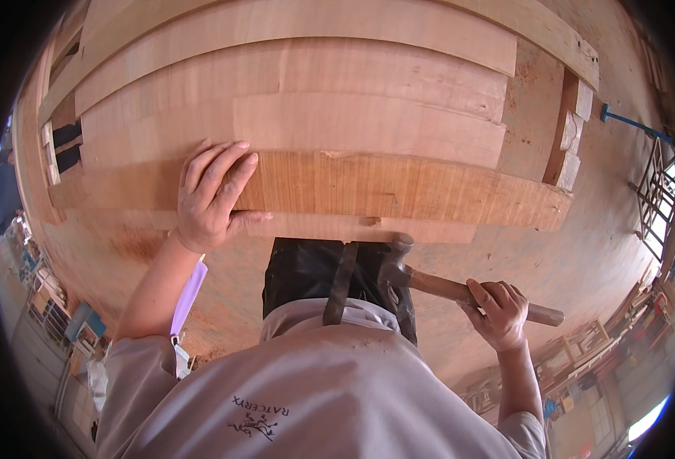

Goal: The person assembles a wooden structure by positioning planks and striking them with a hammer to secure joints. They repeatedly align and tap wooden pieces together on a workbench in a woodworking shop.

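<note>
My right hand [502,310] is closed around the wooden handle of a hammer [433,285]. The hammer's dark metal head is at the near edge of the woodwork, in front of my waist. My left hand [213,191] rests on a darker wooden board [460,183], its fingers stretched and spread over the top and its thumb along the near edge. A small block or chip of wood [371,221] shows just below that board. Beyond it, several pale planks [368,118] lie side by side. Whether my fingertips press on the board, I cannot tell.
A long crosswise beam [555,42] runs along the far right, with stacked wooden blocks [571,141] at its end. A blue-handled tool [632,122] and a metal rack [657,199] stand right. More timber [567,352] lies behind. A purple strip [190,294] hangs by my left arm.
</note>
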### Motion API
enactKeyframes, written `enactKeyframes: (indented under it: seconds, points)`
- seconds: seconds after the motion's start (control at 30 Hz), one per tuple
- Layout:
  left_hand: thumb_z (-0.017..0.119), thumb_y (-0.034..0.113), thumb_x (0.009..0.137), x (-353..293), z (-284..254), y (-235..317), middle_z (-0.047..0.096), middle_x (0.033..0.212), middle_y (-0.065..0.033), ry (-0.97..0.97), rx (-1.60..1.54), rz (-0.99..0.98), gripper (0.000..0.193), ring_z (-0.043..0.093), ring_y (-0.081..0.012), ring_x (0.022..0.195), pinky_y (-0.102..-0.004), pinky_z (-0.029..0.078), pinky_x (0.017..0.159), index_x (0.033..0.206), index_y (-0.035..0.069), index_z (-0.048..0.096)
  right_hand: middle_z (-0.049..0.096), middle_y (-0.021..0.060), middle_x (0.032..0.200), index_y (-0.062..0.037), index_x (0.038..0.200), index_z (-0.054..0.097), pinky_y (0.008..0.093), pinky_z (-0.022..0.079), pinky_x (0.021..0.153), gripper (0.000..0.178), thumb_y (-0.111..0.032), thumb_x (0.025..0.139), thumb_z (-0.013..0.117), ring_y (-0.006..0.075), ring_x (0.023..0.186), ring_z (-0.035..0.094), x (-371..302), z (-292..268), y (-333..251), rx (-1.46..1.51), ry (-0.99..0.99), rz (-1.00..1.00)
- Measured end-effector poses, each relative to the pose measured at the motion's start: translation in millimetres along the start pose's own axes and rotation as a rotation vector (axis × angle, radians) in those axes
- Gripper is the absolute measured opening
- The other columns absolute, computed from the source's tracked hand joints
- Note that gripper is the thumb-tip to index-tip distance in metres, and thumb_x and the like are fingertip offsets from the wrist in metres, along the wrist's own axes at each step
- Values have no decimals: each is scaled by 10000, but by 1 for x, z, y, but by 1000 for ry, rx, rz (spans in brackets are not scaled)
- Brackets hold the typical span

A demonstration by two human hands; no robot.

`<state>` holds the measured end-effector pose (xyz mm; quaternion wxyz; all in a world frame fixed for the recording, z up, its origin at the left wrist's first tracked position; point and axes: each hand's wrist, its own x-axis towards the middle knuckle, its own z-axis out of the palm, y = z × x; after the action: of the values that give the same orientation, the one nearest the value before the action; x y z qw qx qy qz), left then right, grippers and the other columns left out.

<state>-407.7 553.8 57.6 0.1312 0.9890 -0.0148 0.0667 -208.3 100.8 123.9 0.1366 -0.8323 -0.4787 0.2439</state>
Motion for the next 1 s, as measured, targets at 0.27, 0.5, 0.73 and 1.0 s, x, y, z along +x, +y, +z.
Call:
enactKeyframes:
  seconds: [0.27,0.5,0.73,1.0]
  points:
    - [607,631,869,0,-1,0,610,1349,-148,-4,5,-1,750,582,-331,1185,-520,444,1061,1330,39,642,654,0,833,-118,1081,722,352,523,581,446,-184,667,875,203,659,639,13,-1,-2,-24,8,-35]
    - [607,625,868,1,1,0,620,1341,-125,24,-10,-10,727,582,-303,1189,-497,438,1072,1323,61,659,669,9,850,-111,1089,724,350,527,584,452,-183,669,875,208,660,645,18,-3,0,-12,-7,-23]
    - [594,628,879,1,-1,1,622,1339,-131,15,-2,-11,723,580,-308,1196,-501,437,1075,1314,54,663,667,9,856,-111,1092,726,350,530,591,450,-196,675,872,200,668,648,21,-8,5,-46,2,-27]
    - [592,625,889,0,1,-1,620,1344,-135,17,0,-7,711,585,-311,1192,-501,442,1072,1307,54,664,653,8,860,-119,1096,724,361,535,599,446,-206,683,870,212,673,650,24,-12,10,-54,-20,-53]
